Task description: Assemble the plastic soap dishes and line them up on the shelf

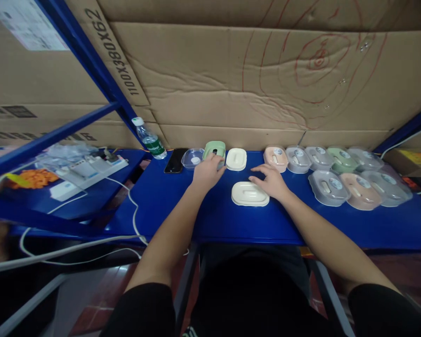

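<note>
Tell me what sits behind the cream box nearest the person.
Behind the cream box lies a second cream piece, with a green box to its left. The left hand covers part of the green box, and the right hand touches the near box's right edge.

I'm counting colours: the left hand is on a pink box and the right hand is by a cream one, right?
Not quite. The head view shows the left hand on a green box, not pink. The right hand is indeed by the cream box.
</note>
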### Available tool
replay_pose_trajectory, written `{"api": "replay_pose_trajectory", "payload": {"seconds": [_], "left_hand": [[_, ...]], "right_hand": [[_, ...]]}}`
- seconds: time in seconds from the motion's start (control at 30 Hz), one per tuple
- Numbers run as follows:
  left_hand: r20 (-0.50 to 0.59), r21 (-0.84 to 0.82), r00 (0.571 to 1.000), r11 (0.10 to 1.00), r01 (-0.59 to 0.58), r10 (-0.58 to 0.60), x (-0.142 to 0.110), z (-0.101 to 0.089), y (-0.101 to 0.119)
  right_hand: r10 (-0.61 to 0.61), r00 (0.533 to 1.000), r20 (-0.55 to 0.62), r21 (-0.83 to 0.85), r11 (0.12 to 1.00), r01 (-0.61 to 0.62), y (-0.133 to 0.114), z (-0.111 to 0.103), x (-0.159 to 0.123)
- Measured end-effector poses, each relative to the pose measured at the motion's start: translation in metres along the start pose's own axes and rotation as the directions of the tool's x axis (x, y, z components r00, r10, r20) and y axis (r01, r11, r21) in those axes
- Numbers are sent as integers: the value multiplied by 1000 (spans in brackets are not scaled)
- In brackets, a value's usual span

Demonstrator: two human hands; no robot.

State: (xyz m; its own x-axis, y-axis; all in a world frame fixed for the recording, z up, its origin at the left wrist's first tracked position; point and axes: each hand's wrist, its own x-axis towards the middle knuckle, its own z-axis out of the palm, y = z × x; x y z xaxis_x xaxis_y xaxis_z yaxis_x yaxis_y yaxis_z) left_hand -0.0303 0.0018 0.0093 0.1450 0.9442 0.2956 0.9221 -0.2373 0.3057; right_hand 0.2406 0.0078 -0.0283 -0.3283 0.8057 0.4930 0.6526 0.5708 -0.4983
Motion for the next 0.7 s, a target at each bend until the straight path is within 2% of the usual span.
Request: {"api": "replay_pose_trajectory", "payload": {"seconds": [0.03,0.13,0.23,0.33,0.4,0.43,0.53,0.6,0.67,0.7], "left_hand": [[-26,27,999,999,25,-24,2,0,-4],[19,93,993,989,113,-115,8,4,-16],[-5,67,986,984,165,-165,11,4,-21],[-121,-70,984,990,126,-134,9,-3,-15],[-177,-242,977,968,73,-118,5,-10,-7],[-168,-356,979,933,52,-118,3,-12,-3],[18,-698,997,713,64,-72,-1,-12,9],[159,-814,987,566,133,-4,-3,-6,16],[248,-831,969,516,206,13,-4,0,22],[269,-813,963,537,227,0,-5,2,24]], "right_hand": [[-6,1000,-2,21,1000,6,0,-1,0],[-30,1000,8,59,998,29,2,-1,-1],[-32,999,-12,61,998,32,3,-4,-1],[-9,998,-63,67,998,14,2,-11,0],[16,994,-108,102,995,-5,3,-17,0],[32,991,-128,126,992,-16,3,-20,1],[93,984,-152,178,982,-65,2,-26,1],[118,987,-109,187,978,-97,1,-30,0],[127,990,-56,175,978,-115,-2,-32,-1],[124,992,-26,161,980,-119,-3,-34,-2]]}}
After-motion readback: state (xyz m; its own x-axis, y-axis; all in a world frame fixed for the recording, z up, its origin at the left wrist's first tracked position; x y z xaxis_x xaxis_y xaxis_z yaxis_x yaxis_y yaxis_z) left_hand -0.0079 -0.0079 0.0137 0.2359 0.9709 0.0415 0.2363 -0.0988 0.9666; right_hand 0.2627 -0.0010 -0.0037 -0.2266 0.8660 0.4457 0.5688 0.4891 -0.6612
